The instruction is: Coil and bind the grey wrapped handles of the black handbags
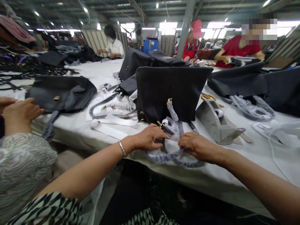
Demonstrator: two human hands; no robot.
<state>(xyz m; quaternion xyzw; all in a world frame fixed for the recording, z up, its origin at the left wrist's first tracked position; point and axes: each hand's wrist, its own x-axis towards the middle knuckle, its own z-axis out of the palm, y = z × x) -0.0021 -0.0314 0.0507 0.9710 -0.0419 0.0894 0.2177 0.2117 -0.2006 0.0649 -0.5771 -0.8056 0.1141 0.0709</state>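
Note:
A black handbag [168, 93] stands upright in front of me, with a partly wrapped gold clasp [169, 100] on its front. Plastic-wrapped handles [164, 157] loop from it toward the table edge. My left hand [150, 137] is closed with bent fingers around a short black strap [163, 142], just below a gold metal hook [160, 124]. Opposite it, my right hand [197, 146] pinches at white wrapping [172, 142] by the handles; its fingertips are partly hidden. Crumpled clear film [172, 125] lies between the hands and the bag.
A grey tape dispenser [217, 122] and yellow-handled scissors [208, 97] sit right of the bag. Paper strips [112, 125] lie at left. A co-worker's hand [22, 112] is beside another black bag [63, 93]. More bags [236, 79] stand at right; several people work across the table.

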